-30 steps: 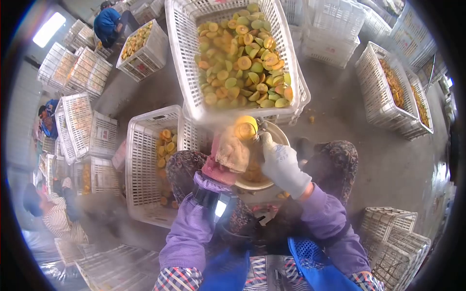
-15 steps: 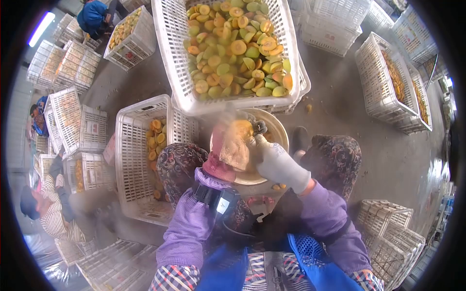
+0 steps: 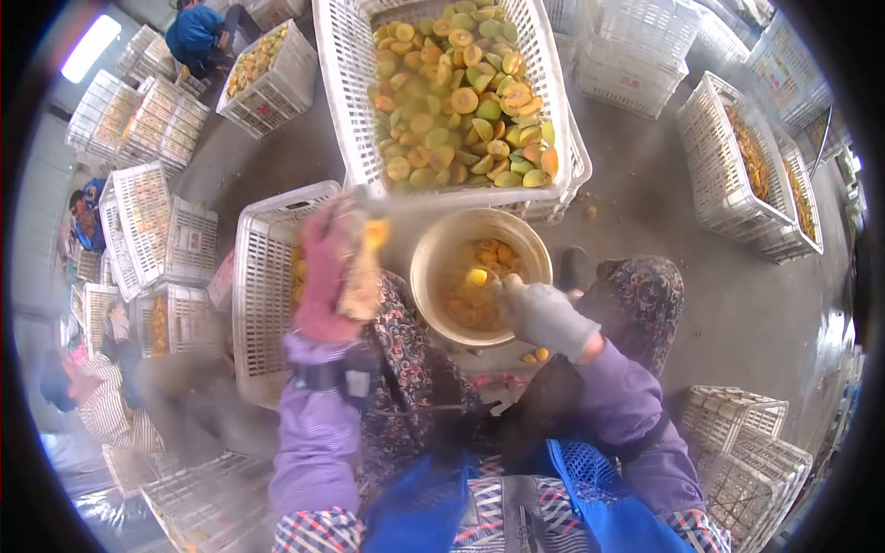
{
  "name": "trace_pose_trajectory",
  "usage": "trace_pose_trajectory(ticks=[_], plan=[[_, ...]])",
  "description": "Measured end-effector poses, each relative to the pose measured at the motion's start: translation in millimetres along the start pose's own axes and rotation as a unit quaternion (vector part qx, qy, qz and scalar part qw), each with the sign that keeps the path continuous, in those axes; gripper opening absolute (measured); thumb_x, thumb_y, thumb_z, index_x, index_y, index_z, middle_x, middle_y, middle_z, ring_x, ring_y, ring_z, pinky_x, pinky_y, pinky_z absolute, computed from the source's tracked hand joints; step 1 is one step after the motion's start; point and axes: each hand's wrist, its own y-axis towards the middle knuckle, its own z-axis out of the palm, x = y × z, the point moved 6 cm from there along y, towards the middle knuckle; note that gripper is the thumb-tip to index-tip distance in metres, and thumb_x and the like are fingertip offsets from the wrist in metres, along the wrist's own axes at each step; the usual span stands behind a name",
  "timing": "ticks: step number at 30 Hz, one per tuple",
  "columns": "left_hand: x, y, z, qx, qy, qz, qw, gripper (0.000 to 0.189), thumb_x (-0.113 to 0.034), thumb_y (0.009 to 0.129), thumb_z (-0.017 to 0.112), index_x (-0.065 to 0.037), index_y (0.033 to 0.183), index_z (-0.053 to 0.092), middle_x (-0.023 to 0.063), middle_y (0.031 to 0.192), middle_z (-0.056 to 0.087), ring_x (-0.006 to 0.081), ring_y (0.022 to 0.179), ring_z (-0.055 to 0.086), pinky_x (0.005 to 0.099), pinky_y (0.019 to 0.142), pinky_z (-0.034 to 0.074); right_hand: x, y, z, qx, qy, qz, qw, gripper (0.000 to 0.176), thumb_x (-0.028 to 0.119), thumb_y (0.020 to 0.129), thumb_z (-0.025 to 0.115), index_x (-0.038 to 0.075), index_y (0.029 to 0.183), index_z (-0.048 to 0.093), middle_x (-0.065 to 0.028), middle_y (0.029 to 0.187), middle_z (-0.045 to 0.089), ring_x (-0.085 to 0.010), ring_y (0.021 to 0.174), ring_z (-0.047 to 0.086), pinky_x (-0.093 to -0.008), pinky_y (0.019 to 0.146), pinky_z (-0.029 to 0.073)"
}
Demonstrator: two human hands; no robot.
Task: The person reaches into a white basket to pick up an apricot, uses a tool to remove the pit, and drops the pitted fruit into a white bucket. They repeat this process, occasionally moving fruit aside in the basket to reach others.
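The room is bright, and the light is soft and even. A long white light [image 3: 92, 46] at the top left glows so hard that it looks washed out. The grey floor [image 3: 645, 212] shines a little. Shadows are faint. The rim of the metal bowl [image 3: 433, 267] gleams.

The picture is round with a black ring about it. White crates [image 3: 747, 175] near the edge look bent and squashed.

The left hand [image 3: 332, 276] is a smeared blur. The right hand [image 3: 544, 318] is sharp. The crate of cut fruit [image 3: 346, 92] in the middle is clear, with strong colours. The lower left is hazy, and a person [image 3: 92, 405] there looks foggy.
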Motion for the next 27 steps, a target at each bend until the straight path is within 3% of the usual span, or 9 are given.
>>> trace_pose_trajectory(ticks=[2,3,6,9,13,15,19,23,27], plan=[[10.1,10.4,-59.3,0.006,0.298,0.025,0.954,0.031,-0.019,0.09,0.06,-0.001,0.115,0.059,0.0136,0.107,0.064,0.0262,0.103,0.06,0.0371,0.088,0.049,-9.5,-4.3,-6.0,0.201,0.022,0.202,0.958,0.024,0.019,0.09,0.052,0.002,0.107,0.049,-0.0129,0.079,0.067,-0.0287,0.064,0.067,-0.0442,0.055,0.05],[20.0,15.3,-78.5,0.025,0.216,-0.142,0.966,0.031,-0.02,0.09,0.06,-0.002,0.115,0.06,0.0166,0.116,0.062,0.0259,0.108,0.058,0.0356,0.088,0.05,-8.6,-3.3,-6.7,0.183,0.043,0.198,0.962,0.023,0.018,0.09,0.049,0.002,0.106,0.048,-0.0162,0.078,0.068,-0.0329,0.068,0.069,-0.0509,0.058,0.05],[-8.7,26.6,-65.8,0.015,0.536,-0.021,0.844,0.039,-0.028,0.084,0.065,-0.003,0.114,0.061,0.0187,0.12,0.06,0.0311,0.115,0.054,0.0401,0.094,0.046,-8.5,5.1,-5.7,0.053,0.085,0.157,0.983,0.019,0.017,0.09,0.052,0.003,0.101,0.048,-0.0131,0.068,0.065,-0.0318,0.058,0.065,-0.0477,0.054,0.05],[9.2,64.0,-3.2,0.097,0.367,-0.027,0.925,0.049,-0.035,0.081,0.065,-0.006,0.121,0.059,0.0202,0.125,0.057,0.0343,0.116,0.055,0.0405,0.1,0.042,-3.4,10.5,-31.3,-0.017,0.103,0.131,0.986,0.017,0.014,0.089,0.052,0.002,0.1,0.051,-0.0108,0.064,0.065,-0.0281,0.056,0.066,-0.0415,0.047,0.049],[81.8,116.5,102.0,0.155,0.349,-0.161,0.91,0.054,-0.035,0.084,0.059,-0.002,0.127,0.053,0.0243,0.124,0.056,0.0374,0.114,0.055,0.0411,0.098,0.044,-7.9,5.8,-45.6,-0.083,0.103,0.152,0.979,0.015,0.017,0.091,0.055,0.003,0.093,0.051,-0.0103,0.06,0.061,-0.0269,0.049,0.062,-0.0385,0.042,0.047],[109.1,121.8,126.7,0.131,0.378,-0.135,0.906,0.054,-0.034,0.085,0.057,-0.001,0.127,0.052,0.026,0.124,0.055,0.0379,0.115,0.054,0.0421,0.098,0.044,-9.0,3.4,-54.2,-0.073,0.075,0.17,0.98,0.016,0.018,0.092,0.054,0.003,0.092,0.051,-0.0102,0.059,0.061,-0.0268,0.048,0.061,-0.0378,0.041,0.046],[144.2,131.9,132.8,0.102,0.338,-0.11,0.929,0.043,-0.028,0.086,0.054,0.001,0.118,0.057,0.0265,0.118,0.058,0.0387,0.108,0.057,0.0448,0.091,0.046,-16.8,5.8,-66.4,-0.133,0.106,0.161,0.972,0.016,0.019,0.093,0.055,0.004,0.092,0.051,-0.011,0.059,0.06,-0.0273,0.048,0.061,-0.0373,0.041,0.047],[135.6,121.3,109.7,0.068,0.146,-0.237,0.958,0.033,-0.022,0.087,0.052,0.0,0.11,0.06,0.0235,0.11,0.062,0.0382,0.1,0.061,0.0449,0.085,0.048,-23.3,13.9,-74.4,-0.106,0.193,0.208,0.953,0.015,0.02,0.092,0.055,0.005,0.092,0.052,-0.0123,0.061,0.061,-0.0292,0.052,0.062,-0.0402,0.045,0.049],[112.1,125.0,125.7,0.124,0.296,-0.054,0.945,0.031,-0.024,0.086,0.054,-0.005,0.109,0.061,0.0211,0.108,0.062,0.037,0.102,0.06,0.044,0.086,0.048,-13.2,11.2,-77.7,-0.132,0.215,0.209,0.945,0.016,0.021,0.092,0.056,0.007,0.097,0.052,-0.0128,0.066,0.063,-0.0316,0.06,0.065,-0.0423,0.053,0.051]])
